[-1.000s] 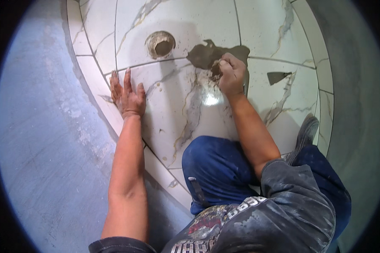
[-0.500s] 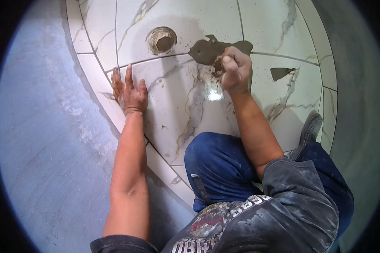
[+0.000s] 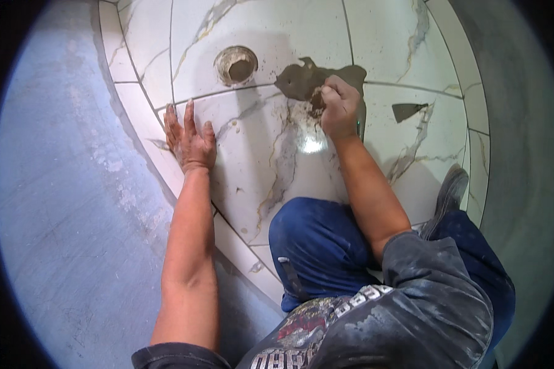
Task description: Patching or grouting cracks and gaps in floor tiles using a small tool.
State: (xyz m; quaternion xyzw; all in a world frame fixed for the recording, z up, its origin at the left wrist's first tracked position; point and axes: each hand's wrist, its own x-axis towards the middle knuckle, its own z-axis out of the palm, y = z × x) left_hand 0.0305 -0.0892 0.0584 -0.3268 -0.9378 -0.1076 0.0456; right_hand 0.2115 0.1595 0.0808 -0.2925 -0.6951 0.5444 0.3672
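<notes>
One patch of grey paste [image 3: 298,81] lies on the marbled tiles [image 3: 243,184], its edge at the right hand [image 3: 340,109], whose fingers are clenched, any contents hidden. Leftward sits a round hole [image 3: 240,69]; the left hand [image 3: 192,144] spreads released fingers. Far right lies a scraper [image 3: 407,112].

head-worn fisheye, looking down — tiled floor [image 3: 388,43] near

Hole [image 3: 237,67] in tiles [image 3: 301,31] left of paste patch [image 3: 301,85]; right hand [image 3: 340,107] at patch; scraper [image 3: 407,112] right of hand
</notes>
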